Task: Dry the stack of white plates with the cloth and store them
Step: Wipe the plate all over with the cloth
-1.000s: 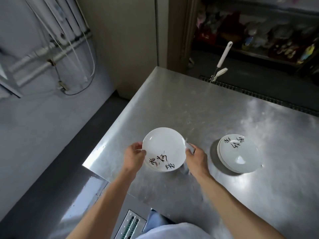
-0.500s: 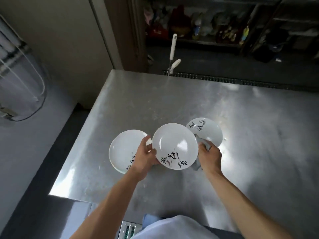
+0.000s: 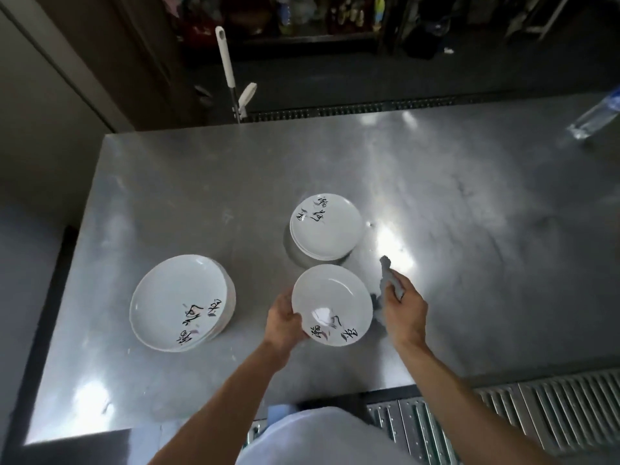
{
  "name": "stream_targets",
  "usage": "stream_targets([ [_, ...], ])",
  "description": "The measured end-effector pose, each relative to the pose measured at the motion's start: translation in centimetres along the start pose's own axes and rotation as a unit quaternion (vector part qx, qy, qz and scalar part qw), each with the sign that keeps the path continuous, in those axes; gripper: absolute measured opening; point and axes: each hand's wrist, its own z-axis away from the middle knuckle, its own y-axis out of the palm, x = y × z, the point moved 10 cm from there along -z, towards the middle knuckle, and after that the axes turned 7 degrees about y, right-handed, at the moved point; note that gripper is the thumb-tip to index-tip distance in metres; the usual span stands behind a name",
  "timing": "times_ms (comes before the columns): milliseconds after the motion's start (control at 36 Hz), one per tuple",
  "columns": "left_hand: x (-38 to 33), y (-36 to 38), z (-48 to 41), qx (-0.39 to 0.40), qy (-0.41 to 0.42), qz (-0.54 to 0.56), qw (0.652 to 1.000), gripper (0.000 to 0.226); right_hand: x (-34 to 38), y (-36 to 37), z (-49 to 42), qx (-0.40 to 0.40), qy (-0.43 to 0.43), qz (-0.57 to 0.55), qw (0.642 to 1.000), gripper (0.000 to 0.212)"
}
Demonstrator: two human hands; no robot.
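Left hand (image 3: 283,325) fingers pinch the rim of one white plate (image 3: 332,305), held over the table (image 3: 201,179) toward its near edge, right hand (image 3: 404,308) clutching the cloth (image 3: 389,273); plate looks stiff, glazed, probably slick and breakable, best held by the rim.

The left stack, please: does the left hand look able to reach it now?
Probably, in reach: only bare table separates the left stack from the left hand, though it grips a plate.

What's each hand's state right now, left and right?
Left hand: grips the white plate by its rim, above the table.
Right hand: holds the grey cloth, at the plate's right edge.
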Motion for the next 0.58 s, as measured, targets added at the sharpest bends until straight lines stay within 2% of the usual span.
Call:
stream_targets([
  [56, 1.0, -0.1, 0.0, -0.007, -0.02, 0.001, 1.0, 0.059, 0.8, 0.4, 0.7, 0.013, -0.052, -0.01, 0.999, 0.038],
  [139, 2.1, -0.5, -0.2, -0.02, -0.03, -0.003, 0.999, 0.057, 1.4, 2.6, 1.8, 0.066, -0.092, 0.002, 0.994, 0.04],
  [222, 2.7, -0.9, -0.6, -0.032, -0.037, -0.029, 0.998, 0.058, 1.1, 5.8, 2.5, 0.125, -0.102, 0.097, 0.982, 0.049],
  [278, 3.1, -1.1, -0.8, -0.036, -0.042, -0.036, 0.998, 0.056, 0.6, 9.1, 3.3, 0.19, -0.114, 0.22, 0.95, 0.056],
  [333, 3.4, -1.2, -1.1, -0.034, -0.047, -0.038, 0.998, 0.056, 0.7, 11.7, 4.1, 0.196, -0.174, 0.38, 0.887, 0.054],
  [361, 3.4, -1.3, -1.3, -0.03, -0.048, -0.034, 0.998, 0.056, 0.6, 13.0, 4.7, 0.209, -0.202, 0.426, 0.857, 0.051],
  [389, 3.4, -1.3, -1.5, -0.026, -0.047, -0.03, 0.998, 0.055, 0.3, 14.2, 5.5, 0.242, -0.221, 0.431, 0.841, 0.051],
  [472, 3.6, -2.1, -2.0, -0.024, -0.05, -0.018, 0.998, 0.05, -1.3, 16.9, 8.7, 0.404, -0.238, 0.33, 0.819, 0.05],
  [528, 4.1, -3.1, -2.2, -0.033, -0.059, 0.005, 0.998, 0.053, -1.9, 16.5, 9.5, 0.424, -0.287, 0.321, 0.797, 0.048],
  [583, 4.5, -4.1, -2.3, -0.044, -0.067, 0.025, 0.996, 0.058, -2.5, 15.5, 8.8, 0.408, -0.315, 0.328, 0.792, 0.04],
])
